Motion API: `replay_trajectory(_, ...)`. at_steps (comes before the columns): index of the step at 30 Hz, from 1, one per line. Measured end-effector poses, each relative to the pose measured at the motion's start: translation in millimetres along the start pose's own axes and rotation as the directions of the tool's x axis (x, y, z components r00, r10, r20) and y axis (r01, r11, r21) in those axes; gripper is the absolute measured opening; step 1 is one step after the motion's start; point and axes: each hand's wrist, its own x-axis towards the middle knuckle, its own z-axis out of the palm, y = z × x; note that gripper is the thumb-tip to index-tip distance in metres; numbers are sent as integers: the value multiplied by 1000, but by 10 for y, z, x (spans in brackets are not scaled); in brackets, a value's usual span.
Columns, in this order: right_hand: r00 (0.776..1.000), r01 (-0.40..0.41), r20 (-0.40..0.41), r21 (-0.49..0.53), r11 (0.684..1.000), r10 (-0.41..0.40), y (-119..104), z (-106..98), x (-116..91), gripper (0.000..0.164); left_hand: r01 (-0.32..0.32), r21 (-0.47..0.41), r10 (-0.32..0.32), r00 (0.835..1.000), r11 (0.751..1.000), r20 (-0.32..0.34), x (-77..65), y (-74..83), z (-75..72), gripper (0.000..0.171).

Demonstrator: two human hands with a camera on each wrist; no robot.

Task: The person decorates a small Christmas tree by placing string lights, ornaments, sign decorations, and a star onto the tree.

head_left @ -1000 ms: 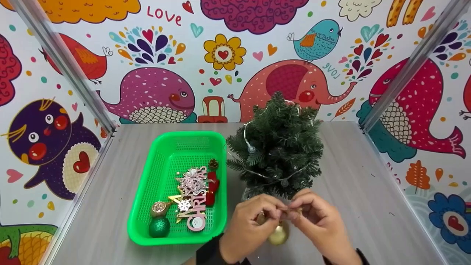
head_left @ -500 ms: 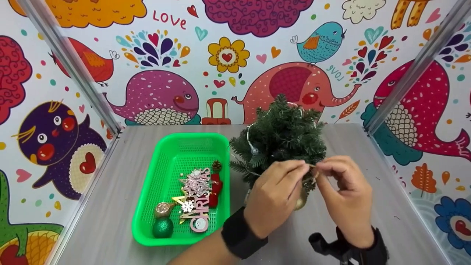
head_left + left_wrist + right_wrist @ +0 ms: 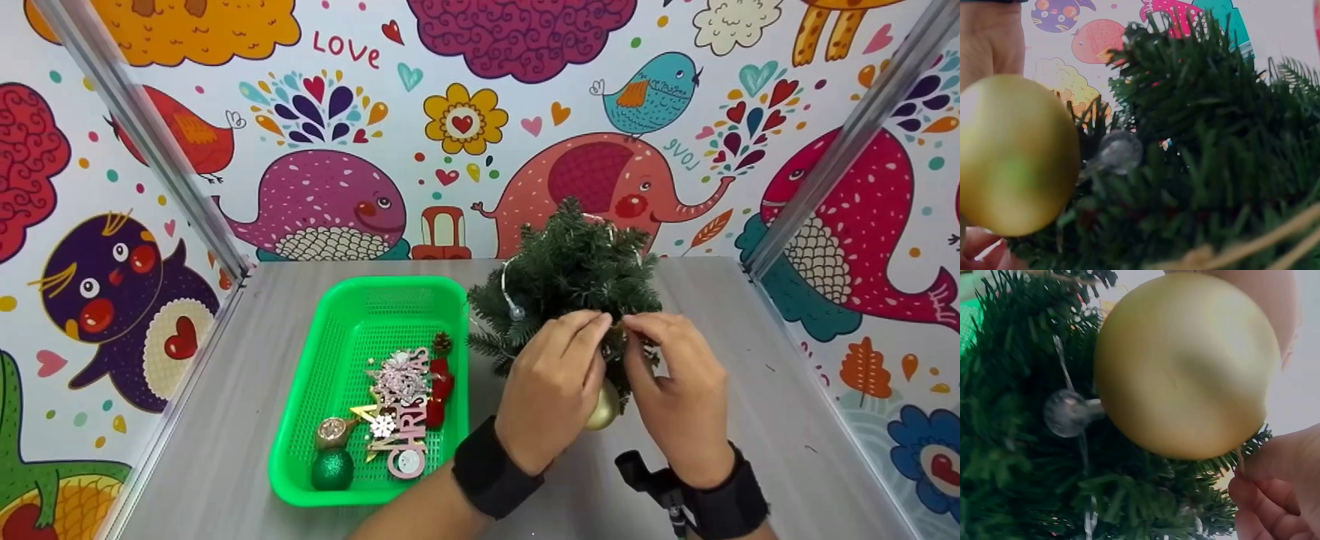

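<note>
A matte gold Christmas bauble point(image 3: 604, 411) hangs below my two hands, against the front of a small green Christmas tree point(image 3: 577, 262). My left hand point(image 3: 553, 379) pinches the bauble's thin tan string between fingertips and thumb, at the tree's front branches. Close on its right, my right hand point(image 3: 681, 386) pinches the same string. In the right wrist view the string point(image 3: 1240, 461) runs from beside the bauble point(image 3: 1185, 365) into the right thumb and finger. Part of the tan string point(image 3: 1264, 239) crosses the lower right of the left wrist view. The left fingertips partly hide the string in the head view.
A green plastic basket point(image 3: 300, 390) stands left of the tree, holding a green glitter ball point(image 3: 332, 469), a pink Christmas lettering ornament point(image 3: 407, 442), a pine cone point(image 3: 442, 343) and other ornaments. Clear light bulbs point(image 3: 1066, 413) on a wire wrap the tree. Patterned panels enclose the table.
Both hands have risen from in front of the tree's base to its front branches, bringing the gold bauble along. Over the last half second the right hand has moved slightly left, nearer the left.
</note>
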Motion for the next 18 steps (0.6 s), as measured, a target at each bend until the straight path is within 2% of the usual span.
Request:
replay_trajectory(6,998,-55,5,9,998,55,-15,15,-111,45,23,-25,-23,1000,999,14,-64,-14,22,33)
replay_trajectory(11,999,-48,-9,6,999,48,-13,40,-179,45,-11,-14,11,1000,1000,4,-100,-22,27,34)
replay_trajectory(15,999,-46,-26,7,999,46,-24,50,-235,36,-55,-12,55,998,998,-28,-122,-50,46,32)
replay_trajectory(18,999,-46,-25,18,999,46,-27,58,-249,43,-78,-11,77,996,997,-46,-128,-81,45,31)
